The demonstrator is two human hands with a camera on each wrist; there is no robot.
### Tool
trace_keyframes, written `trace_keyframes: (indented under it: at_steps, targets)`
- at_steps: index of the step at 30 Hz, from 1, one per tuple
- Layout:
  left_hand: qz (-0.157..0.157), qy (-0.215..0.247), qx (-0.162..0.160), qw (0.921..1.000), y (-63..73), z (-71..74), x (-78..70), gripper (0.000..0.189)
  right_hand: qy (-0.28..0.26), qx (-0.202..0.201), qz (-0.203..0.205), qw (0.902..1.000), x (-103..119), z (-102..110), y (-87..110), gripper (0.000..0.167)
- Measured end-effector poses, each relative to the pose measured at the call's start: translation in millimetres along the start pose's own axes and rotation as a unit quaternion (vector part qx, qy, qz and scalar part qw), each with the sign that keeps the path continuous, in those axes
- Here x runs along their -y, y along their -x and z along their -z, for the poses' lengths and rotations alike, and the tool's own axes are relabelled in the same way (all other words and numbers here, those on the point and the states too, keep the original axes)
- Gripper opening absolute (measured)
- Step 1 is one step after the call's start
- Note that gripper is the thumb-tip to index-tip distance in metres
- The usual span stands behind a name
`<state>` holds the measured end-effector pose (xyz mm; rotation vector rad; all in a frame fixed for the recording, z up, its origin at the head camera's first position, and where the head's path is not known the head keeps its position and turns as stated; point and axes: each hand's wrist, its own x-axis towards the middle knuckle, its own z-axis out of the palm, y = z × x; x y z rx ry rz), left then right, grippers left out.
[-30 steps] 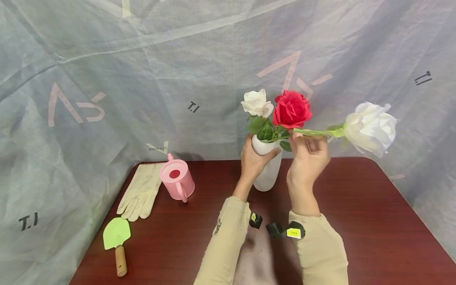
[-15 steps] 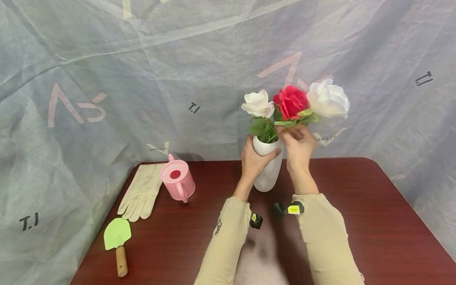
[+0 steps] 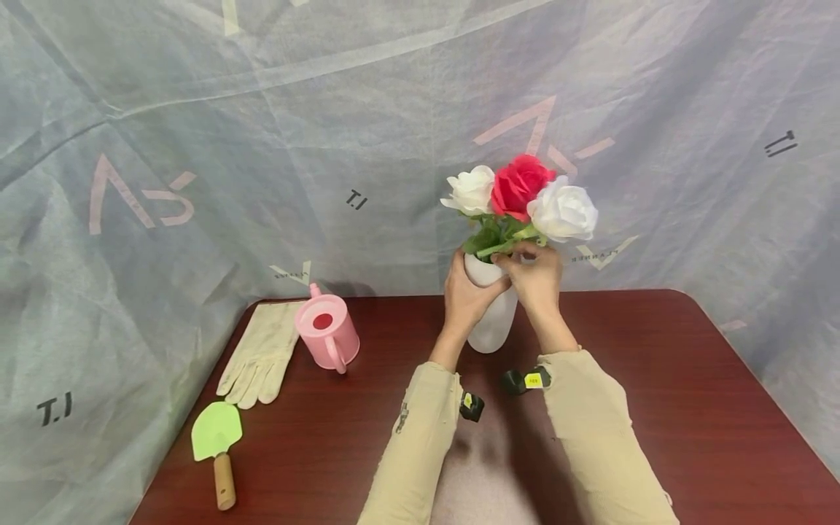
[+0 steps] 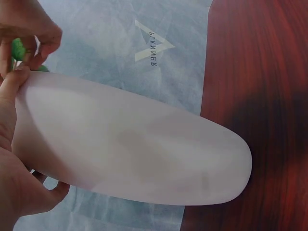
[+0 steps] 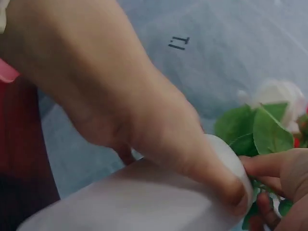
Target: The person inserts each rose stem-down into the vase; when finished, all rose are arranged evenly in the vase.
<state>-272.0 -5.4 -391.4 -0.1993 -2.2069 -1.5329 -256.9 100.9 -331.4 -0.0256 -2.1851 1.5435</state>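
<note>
My left hand [image 3: 467, 295] grips a tall white vase [image 3: 491, 324] near its top, thumb across the front. In the left wrist view the vase [image 4: 139, 144] stretches from that hand down to the table. My right hand [image 3: 537, 277] pinches the green stem of a white rose [image 3: 563, 209] right at the vase's mouth. The stem's cut end points left over the opening. A red rose [image 3: 520, 186] and another white rose [image 3: 469, 191] stand in the vase. Green leaves [image 5: 262, 130] crowd the rim in the right wrist view, close to my right fingertips.
On the dark red table [image 3: 689, 408], a pink watering can [image 3: 328, 332] stands to the left. A pair of cream gloves [image 3: 259, 354] lies beside it. Nearer is a green trowel [image 3: 218, 432] with a wooden handle. A grey printed cloth [image 3: 262, 146] hangs behind.
My right hand has carried the white rose leftward and down from the right side to the vase's mouth, and its bloom now overlaps the red rose. My left hand stays on the vase.
</note>
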Motion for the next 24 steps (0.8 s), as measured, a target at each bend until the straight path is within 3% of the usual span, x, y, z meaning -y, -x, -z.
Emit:
trace_keyframes:
  at_steps: [2, 7, 13, 18, 24]
  targets:
    - [0.001, 0.004, 0.002, 1.0, 0.4, 0.0, 0.9, 0.081, 0.011, 0.02, -0.008, 0.9997, -1, 1, 0.5, 0.016]
    - [0.0, 0.012, 0.005, 0.9999, 0.8, 1.3, 0.5, 0.081, -0.031, 0.051, -0.043, 0.9972, -3, 8, 6.2, 0.031]
    - [-0.004, 0.017, 0.013, 0.9998, 0.8, 3.0, 0.8, 0.085, -0.09, 0.027, -0.032, 0.995, 0, 10, 12.5, 0.04]
    - [-0.003, 0.023, 0.011, 0.9997, 1.0, 3.8, 1.6, 0.085, -0.071, 0.025, -0.027, 0.9968, 1, 4, 10.5, 0.038]
    - [0.002, 0.013, 0.005, 0.9999, -1.8, 8.0, 3.8, 0.085, -0.072, 0.073, -0.042, 0.9939, 1, 7, 19.1, 0.06]
